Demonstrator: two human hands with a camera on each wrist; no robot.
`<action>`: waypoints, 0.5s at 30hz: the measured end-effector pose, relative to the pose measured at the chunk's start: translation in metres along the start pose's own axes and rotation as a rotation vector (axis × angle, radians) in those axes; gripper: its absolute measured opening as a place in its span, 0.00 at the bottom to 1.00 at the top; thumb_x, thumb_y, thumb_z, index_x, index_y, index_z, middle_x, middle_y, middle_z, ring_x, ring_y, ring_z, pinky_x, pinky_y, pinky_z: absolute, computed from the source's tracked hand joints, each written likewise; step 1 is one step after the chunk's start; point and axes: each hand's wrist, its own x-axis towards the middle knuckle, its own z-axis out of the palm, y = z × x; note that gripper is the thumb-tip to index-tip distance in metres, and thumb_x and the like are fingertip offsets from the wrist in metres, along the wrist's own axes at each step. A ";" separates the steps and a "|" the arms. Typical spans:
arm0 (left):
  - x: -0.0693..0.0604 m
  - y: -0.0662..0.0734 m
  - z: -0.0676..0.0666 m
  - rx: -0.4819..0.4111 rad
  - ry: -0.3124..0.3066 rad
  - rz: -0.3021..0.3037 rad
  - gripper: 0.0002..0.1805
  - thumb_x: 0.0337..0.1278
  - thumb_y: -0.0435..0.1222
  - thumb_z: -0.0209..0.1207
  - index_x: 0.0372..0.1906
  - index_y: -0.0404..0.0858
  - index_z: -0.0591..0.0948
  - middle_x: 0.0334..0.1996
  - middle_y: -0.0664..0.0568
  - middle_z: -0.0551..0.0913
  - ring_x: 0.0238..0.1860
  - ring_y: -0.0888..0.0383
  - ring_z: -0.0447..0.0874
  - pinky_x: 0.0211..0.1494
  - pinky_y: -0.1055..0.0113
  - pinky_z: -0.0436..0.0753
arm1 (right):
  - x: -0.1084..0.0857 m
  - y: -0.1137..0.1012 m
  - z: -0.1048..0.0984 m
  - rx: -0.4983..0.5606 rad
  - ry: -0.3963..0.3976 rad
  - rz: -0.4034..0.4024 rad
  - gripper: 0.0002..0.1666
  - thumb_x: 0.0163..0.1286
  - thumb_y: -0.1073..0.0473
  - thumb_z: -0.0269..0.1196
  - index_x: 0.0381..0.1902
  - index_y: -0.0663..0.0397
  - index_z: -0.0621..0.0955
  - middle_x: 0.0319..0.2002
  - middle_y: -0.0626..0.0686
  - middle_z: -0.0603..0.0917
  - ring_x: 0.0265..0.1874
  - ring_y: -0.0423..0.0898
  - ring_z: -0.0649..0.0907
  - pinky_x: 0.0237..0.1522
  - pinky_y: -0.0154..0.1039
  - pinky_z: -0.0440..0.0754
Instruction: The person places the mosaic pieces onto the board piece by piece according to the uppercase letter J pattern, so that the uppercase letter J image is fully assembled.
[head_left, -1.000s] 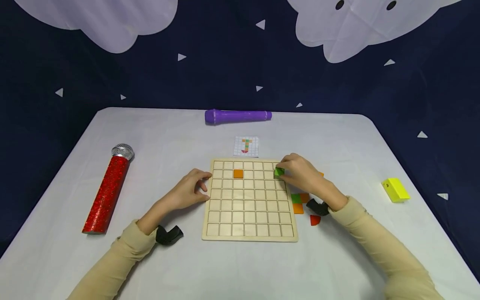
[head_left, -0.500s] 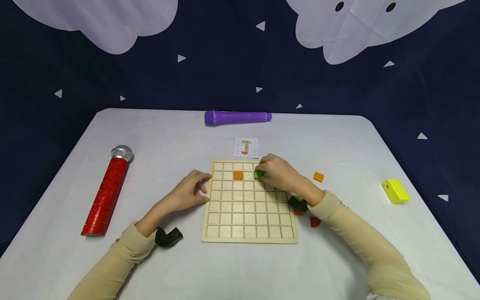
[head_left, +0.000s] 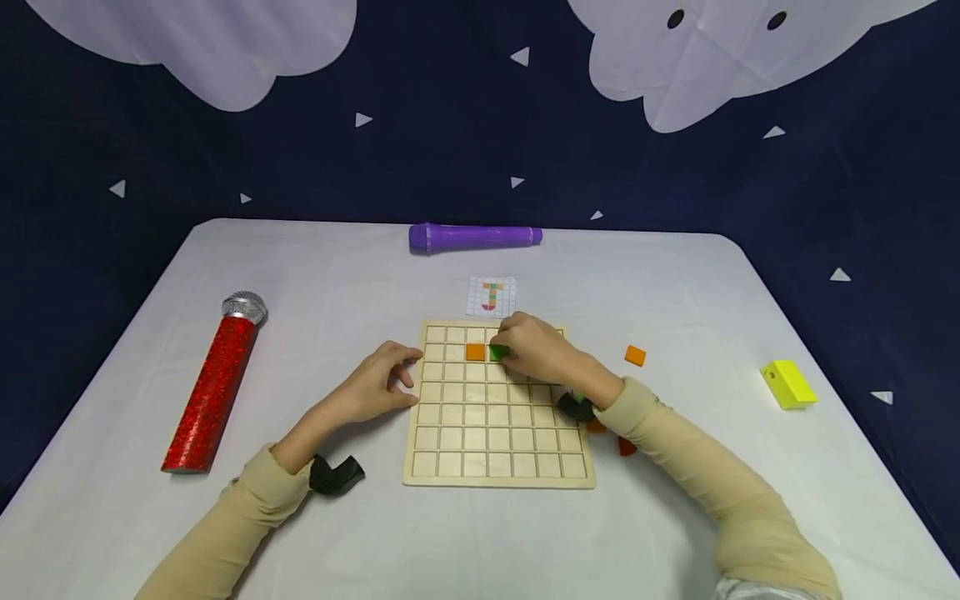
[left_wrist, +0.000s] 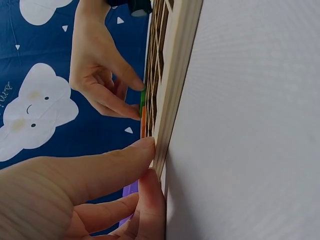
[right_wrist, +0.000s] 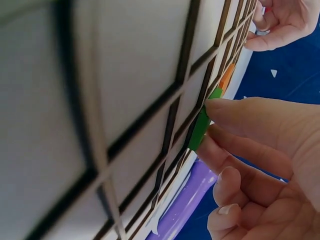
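My right hand [head_left: 536, 348] pinches a green square tile [right_wrist: 201, 125] between thumb and fingers, low over the wooden grid board [head_left: 474, 440]. An orange square tile [head_left: 475, 352] lies in a cell of the board's second row, just left of the green one. Whether the green tile touches the cell floor is hard to tell. At the board's left edge my left hand [head_left: 372, 386] rests its thumb and finger, spread apart along the rim. Above the board sits a small card [head_left: 491, 297] with a gridded J pattern in orange, green and red.
To the right lie an orange tile [head_left: 635, 356], a red piece [head_left: 627, 447] and other tiles partly hidden under my right wrist. A purple microphone [head_left: 476, 238] lies at the back, a red glittery microphone [head_left: 216, 392] at left, a yellow block [head_left: 789, 385] at far right.
My right hand has carried the green tile leftward across the board, from its right edge to beside the orange tile. The left hand has stayed at the board's edge.
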 end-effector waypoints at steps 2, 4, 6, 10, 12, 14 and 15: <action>-0.001 -0.001 0.000 -0.005 -0.003 0.000 0.33 0.47 0.27 0.65 0.61 0.25 0.68 0.50 0.36 0.71 0.34 0.59 0.76 0.34 0.75 0.77 | 0.002 -0.001 0.002 -0.001 -0.008 0.001 0.14 0.55 0.67 0.68 0.41 0.61 0.85 0.39 0.56 0.85 0.42 0.50 0.82 0.46 0.37 0.82; -0.001 -0.001 0.001 -0.009 -0.006 -0.003 0.33 0.47 0.27 0.65 0.61 0.26 0.68 0.51 0.37 0.71 0.34 0.59 0.76 0.34 0.75 0.77 | 0.003 -0.001 0.002 -0.007 -0.019 0.006 0.14 0.55 0.67 0.67 0.42 0.60 0.85 0.38 0.55 0.85 0.41 0.49 0.81 0.45 0.36 0.82; 0.000 -0.001 0.001 -0.016 -0.007 -0.001 0.33 0.47 0.28 0.65 0.62 0.26 0.68 0.51 0.37 0.71 0.34 0.60 0.76 0.34 0.75 0.77 | 0.004 -0.002 0.002 -0.013 -0.022 0.012 0.14 0.55 0.66 0.68 0.41 0.60 0.85 0.38 0.55 0.85 0.41 0.49 0.81 0.45 0.36 0.82; 0.000 0.000 0.000 -0.022 -0.004 -0.003 0.33 0.47 0.27 0.65 0.61 0.25 0.68 0.50 0.36 0.71 0.34 0.60 0.75 0.34 0.75 0.77 | 0.005 -0.003 0.001 -0.007 -0.019 0.011 0.13 0.55 0.66 0.68 0.41 0.60 0.86 0.38 0.54 0.84 0.41 0.49 0.80 0.44 0.36 0.82; 0.000 0.001 -0.001 -0.021 -0.003 -0.005 0.33 0.47 0.27 0.65 0.61 0.25 0.68 0.50 0.36 0.71 0.33 0.59 0.75 0.34 0.75 0.77 | 0.006 -0.002 0.001 0.001 -0.015 0.006 0.13 0.55 0.66 0.68 0.41 0.60 0.85 0.38 0.55 0.84 0.41 0.49 0.80 0.45 0.36 0.82; 0.000 0.001 -0.001 -0.022 -0.004 -0.002 0.33 0.47 0.26 0.65 0.61 0.25 0.68 0.50 0.36 0.71 0.33 0.59 0.76 0.34 0.75 0.77 | 0.005 -0.001 0.001 0.005 -0.011 0.001 0.14 0.56 0.66 0.68 0.42 0.60 0.85 0.39 0.55 0.84 0.42 0.49 0.81 0.46 0.37 0.82; 0.000 0.001 -0.002 -0.022 -0.005 0.000 0.33 0.47 0.26 0.65 0.61 0.25 0.68 0.50 0.36 0.71 0.34 0.59 0.76 0.34 0.75 0.77 | 0.005 0.000 0.000 0.010 -0.004 0.000 0.14 0.56 0.66 0.68 0.42 0.60 0.85 0.39 0.55 0.84 0.42 0.49 0.81 0.46 0.37 0.82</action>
